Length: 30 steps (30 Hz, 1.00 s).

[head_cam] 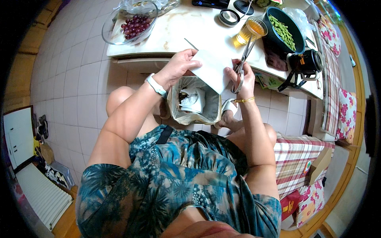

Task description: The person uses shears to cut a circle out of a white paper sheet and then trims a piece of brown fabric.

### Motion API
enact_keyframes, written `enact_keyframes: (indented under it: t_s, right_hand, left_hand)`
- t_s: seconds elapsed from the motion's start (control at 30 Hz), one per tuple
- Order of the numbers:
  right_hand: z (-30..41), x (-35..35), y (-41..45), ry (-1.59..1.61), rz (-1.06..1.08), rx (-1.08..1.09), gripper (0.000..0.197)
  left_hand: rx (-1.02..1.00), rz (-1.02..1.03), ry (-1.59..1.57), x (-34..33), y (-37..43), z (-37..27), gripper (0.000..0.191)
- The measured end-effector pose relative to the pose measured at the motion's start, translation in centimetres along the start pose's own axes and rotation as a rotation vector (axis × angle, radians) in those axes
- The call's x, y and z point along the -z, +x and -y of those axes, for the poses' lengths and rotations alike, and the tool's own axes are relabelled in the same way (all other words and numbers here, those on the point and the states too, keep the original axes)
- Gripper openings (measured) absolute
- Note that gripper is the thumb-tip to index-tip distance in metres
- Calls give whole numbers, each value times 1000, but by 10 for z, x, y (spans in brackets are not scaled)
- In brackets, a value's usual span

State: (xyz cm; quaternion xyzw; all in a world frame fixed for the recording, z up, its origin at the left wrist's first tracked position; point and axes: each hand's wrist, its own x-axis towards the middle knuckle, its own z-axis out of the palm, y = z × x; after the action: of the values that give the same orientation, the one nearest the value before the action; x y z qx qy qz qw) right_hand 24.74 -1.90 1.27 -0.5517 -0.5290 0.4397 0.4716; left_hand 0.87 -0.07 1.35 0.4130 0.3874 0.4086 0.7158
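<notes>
My left hand (182,64) pinches the left edge of a sheet of white paper (212,70) between thumb and fingers. At the sheet's right edge, my right hand (246,78) holds the paper with the thumb. A pair of metal scissors (244,58) rests in that same hand, its blades pointing up and away from me, slightly parted. Below the paper, between my legs, stands a bin lined with a plastic bag (212,117). Crumpled white paper (195,101) and some dark scraps lie inside it. The paper hides part of the bin's rim.
On the marble-topped table (172,31) stand a glass bowl of grapes (137,26), a glass of amber drink (251,28) and a dark bowl of green pods (281,29). A black jar-like container (306,61) sits near the right edge. A plaid-covered seat (293,151) is beside me.
</notes>
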Motion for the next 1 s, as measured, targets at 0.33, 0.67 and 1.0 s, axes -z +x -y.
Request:
enact_keyframes:
  t_s: [0.33,0.67,1.0]
  right_hand:
    - [6,6,1,-58,96,48,41]
    - [-10,3,2,118,86,-65,36]
    - [-16,-3,-3,-10,53,-21,34]
  left_hand:
    - [-64,-100,193,-6,0,-1,25]
    - [-98,-86,44,-4,1,5,33]
    - [-140,-112,126,-8,-2,11,37]
